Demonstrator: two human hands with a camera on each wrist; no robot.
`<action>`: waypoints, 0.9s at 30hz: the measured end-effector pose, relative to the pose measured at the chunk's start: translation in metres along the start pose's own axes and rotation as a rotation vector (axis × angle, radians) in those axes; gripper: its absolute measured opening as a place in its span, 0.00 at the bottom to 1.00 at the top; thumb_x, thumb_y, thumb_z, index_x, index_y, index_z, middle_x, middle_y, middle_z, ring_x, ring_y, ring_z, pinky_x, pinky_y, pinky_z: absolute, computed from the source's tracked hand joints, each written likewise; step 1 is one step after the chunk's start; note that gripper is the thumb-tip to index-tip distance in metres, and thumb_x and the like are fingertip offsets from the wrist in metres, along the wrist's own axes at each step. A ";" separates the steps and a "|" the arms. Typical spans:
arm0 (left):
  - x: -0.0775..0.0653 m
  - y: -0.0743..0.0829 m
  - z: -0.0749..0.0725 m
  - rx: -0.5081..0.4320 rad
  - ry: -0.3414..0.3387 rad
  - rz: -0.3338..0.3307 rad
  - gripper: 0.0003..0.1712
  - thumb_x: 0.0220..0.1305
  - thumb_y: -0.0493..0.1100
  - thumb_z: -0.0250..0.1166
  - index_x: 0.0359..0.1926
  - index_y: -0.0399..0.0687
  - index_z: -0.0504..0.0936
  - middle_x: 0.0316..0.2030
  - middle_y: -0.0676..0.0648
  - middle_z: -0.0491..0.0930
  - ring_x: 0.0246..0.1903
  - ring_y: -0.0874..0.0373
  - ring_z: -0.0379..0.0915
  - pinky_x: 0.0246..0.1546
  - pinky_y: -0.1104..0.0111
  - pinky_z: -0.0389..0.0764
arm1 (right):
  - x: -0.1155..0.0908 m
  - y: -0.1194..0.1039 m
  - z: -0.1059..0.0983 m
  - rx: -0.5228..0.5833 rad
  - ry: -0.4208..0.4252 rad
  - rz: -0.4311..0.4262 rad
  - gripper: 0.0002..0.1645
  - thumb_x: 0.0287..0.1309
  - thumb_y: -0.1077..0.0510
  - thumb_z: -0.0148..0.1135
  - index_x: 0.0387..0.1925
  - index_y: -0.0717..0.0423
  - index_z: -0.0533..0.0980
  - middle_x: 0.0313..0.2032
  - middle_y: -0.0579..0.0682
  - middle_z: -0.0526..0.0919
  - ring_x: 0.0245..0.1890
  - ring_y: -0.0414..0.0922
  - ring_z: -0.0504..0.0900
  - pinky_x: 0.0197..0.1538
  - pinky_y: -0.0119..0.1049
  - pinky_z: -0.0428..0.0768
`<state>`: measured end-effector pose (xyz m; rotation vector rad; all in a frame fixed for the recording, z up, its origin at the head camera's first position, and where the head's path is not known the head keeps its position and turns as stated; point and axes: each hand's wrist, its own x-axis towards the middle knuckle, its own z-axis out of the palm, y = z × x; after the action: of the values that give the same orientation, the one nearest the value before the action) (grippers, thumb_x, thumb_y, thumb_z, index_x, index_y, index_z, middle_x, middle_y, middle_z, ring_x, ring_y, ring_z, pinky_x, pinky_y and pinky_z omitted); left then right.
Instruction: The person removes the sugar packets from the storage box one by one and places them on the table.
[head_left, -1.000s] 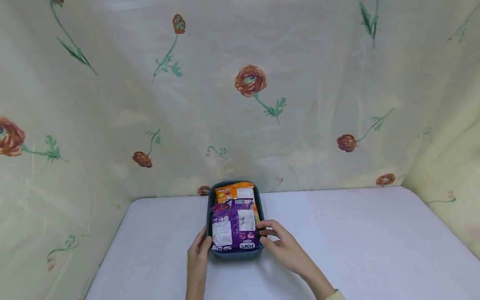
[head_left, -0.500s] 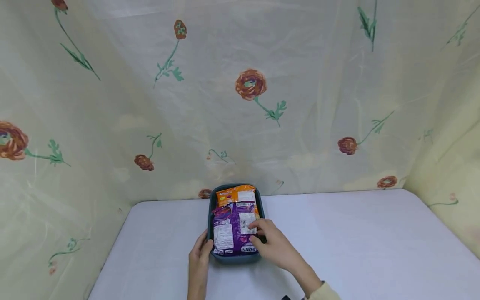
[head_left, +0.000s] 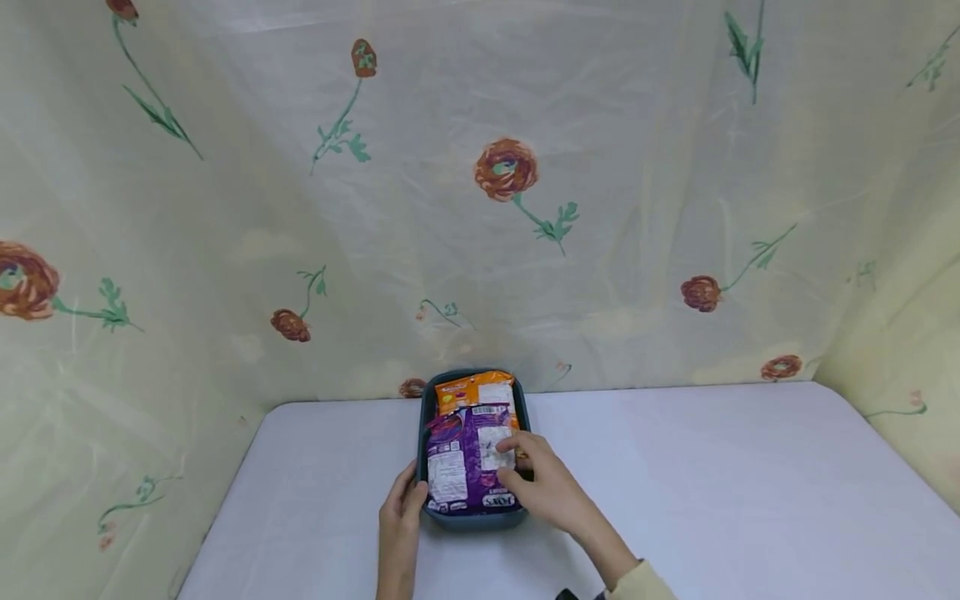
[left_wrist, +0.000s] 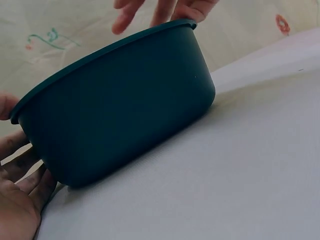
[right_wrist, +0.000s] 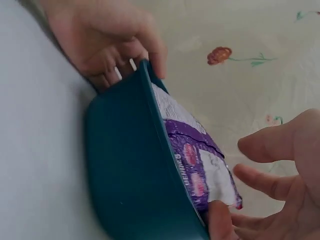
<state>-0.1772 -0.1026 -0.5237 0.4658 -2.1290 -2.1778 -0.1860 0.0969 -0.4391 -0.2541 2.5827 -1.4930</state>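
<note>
- Under both my hands spreads a white-covered table (head_left: 690, 492), and beyond them hangs a pale curtain (head_left: 420, 208) printed with rust-red flowers.
- Nearest me, behind my right hand, a cream-coloured sleeve (head_left: 641, 581) shows, with a small black object (head_left: 567, 594) beside it that I can't identify.
- My left hand (head_left: 401, 508) grips the near left side of a deep, blue-green plastic tub (head_left: 474, 523), thumb at the rim, fingers against the outer wall.
- My right hand (head_left: 542, 485) has its thumb and forefinger parted and pinches nothing; another finger meets the tub's rim.
- Between my hands, inside the tub, lies a glossy purple packet (head_left: 472, 471) with white printed panels.
- Farther from my hands, partly beneath it, is a shiny orange packet (head_left: 454, 395), also inside.
- I judge the packing largely done, since both packets sit within the rim; perhaps only straightening is left.
</note>
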 end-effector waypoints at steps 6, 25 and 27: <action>0.001 -0.002 0.001 0.012 0.016 0.010 0.29 0.68 0.49 0.53 0.67 0.43 0.66 0.66 0.36 0.66 0.67 0.44 0.60 0.68 0.49 0.61 | -0.002 0.006 -0.002 0.141 -0.024 0.043 0.25 0.62 0.56 0.57 0.61 0.49 0.66 0.63 0.59 0.67 0.58 0.54 0.70 0.52 0.45 0.80; 0.000 -0.006 -0.001 0.021 0.001 0.044 0.30 0.68 0.52 0.53 0.67 0.45 0.66 0.64 0.37 0.68 0.65 0.45 0.63 0.67 0.50 0.63 | 0.004 0.028 0.017 -0.031 0.014 -0.343 0.28 0.64 0.57 0.55 0.64 0.38 0.65 0.68 0.46 0.61 0.63 0.49 0.69 0.53 0.44 0.81; 0.000 -0.005 -0.001 0.032 0.008 0.053 0.30 0.68 0.52 0.53 0.66 0.44 0.65 0.64 0.37 0.68 0.65 0.45 0.63 0.67 0.50 0.64 | 0.006 0.029 0.019 -0.037 0.051 -0.368 0.28 0.63 0.58 0.56 0.63 0.39 0.66 0.67 0.46 0.63 0.63 0.49 0.69 0.54 0.43 0.81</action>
<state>-0.1764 -0.1034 -0.5283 0.4150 -2.1497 -2.1136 -0.1897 0.0938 -0.4736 -0.7401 2.7145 -1.5771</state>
